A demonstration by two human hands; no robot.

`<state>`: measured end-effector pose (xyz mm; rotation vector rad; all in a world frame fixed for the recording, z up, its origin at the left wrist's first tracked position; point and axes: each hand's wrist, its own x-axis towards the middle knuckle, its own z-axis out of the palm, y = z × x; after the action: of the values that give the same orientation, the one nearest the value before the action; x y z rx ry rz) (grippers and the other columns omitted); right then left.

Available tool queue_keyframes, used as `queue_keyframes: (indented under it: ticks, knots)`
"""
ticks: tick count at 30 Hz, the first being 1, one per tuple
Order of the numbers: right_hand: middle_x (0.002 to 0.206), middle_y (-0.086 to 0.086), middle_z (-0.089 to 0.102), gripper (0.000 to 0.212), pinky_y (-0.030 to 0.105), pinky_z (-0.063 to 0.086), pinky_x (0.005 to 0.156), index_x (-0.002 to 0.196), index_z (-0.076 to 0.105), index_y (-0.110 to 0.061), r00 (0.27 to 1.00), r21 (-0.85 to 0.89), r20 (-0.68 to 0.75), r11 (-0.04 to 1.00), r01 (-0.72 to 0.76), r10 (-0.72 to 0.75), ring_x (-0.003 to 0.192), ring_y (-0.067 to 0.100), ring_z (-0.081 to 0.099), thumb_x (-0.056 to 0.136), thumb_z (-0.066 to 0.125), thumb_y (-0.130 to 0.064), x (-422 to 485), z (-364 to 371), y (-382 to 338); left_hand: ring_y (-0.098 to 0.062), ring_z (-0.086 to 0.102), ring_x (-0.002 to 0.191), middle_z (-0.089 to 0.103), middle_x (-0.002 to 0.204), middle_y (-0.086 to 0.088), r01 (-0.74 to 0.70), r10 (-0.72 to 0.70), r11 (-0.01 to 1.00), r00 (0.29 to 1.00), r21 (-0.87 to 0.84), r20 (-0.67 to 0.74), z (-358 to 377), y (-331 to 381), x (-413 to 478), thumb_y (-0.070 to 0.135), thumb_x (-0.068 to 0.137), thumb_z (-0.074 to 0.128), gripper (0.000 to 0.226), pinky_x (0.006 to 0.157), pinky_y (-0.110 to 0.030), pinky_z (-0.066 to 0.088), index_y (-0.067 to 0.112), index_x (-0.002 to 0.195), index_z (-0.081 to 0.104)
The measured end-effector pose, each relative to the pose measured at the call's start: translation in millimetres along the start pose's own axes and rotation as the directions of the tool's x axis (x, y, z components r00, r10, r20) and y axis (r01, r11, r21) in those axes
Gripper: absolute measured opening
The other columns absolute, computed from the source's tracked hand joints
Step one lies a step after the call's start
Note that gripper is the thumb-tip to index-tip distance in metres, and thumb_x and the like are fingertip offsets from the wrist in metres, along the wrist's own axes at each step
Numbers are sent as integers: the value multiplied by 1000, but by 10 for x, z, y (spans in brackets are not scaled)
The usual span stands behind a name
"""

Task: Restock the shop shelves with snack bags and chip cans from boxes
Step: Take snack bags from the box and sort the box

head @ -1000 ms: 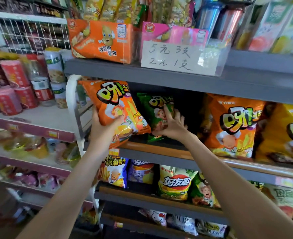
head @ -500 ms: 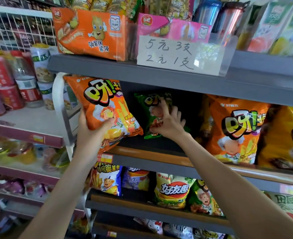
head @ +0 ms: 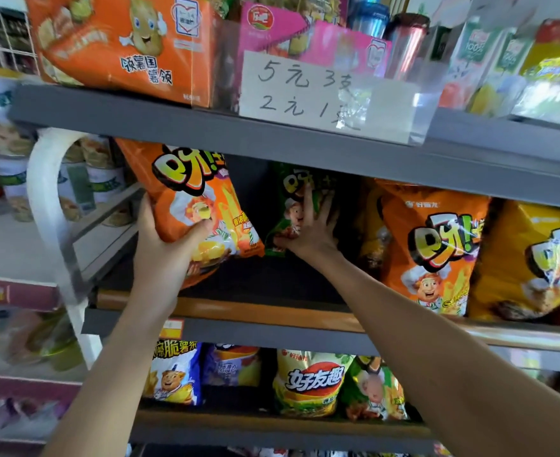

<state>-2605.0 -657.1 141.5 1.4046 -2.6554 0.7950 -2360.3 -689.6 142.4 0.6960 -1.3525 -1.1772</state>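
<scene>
Both arms raised, left hand (head: 163,247) gripping, right hand (head: 311,230) flat, fingers spread

Slender forearms (head: 437,341), bare to the frame's edge, end in a bare left hand (head: 163,252) and bare right hand (head: 311,232).

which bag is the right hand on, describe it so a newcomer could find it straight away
Find the white handwritten paper price sign on the upper grey metal shelf and look straight below it. Set back in shadow stands a glossy green snack bag with the right hand spread flat on it. It is the only green bag on that level; its neighbours are orange.
</scene>
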Motion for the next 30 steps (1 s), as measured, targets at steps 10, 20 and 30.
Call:
queue_keyframes:
  ticks: [10, 20, 30]
  knots:
    - [157, 10, -24, 113, 60, 38, 100, 150, -16, -38, 968, -109, -248, 992, -60, 32, 140, 38, 12, 79, 72, -50, 113, 179, 72, -5, 62, 114, 62, 126, 18, -37, 37, 999, 999, 9, 14, -83, -105, 145, 28, 75, 82, 75, 97, -43, 51, 43, 138, 42]
    - [157, 7, -26, 123, 63, 6, 113, 150, -19, -34, 988, -49, -142, 997, -67, 59, 146, 33, -14, 73, 73, -58, 10, -24, 11, -11, 60, 116, 61, 127, 19, 36, -46, 996, 991, 77, 126, 18, -137, 232, 39, 69, 86, 87, 101, -46, 48, 47, 140, 37]
    - [146, -2, 45, 48, 40, 45, 105, 146, 29, -44, 987, 837, 62, 547, 29, -147, 126, 16, 52, 102, 44, -31, -636, -390, 29, -7, 46, 126, 43, 140, 17, 185, -219, 976, 809, 116, 545, 475, 58, 157, 37, 69, 74, 102, 108, -34, 37, 42, 149, 12]
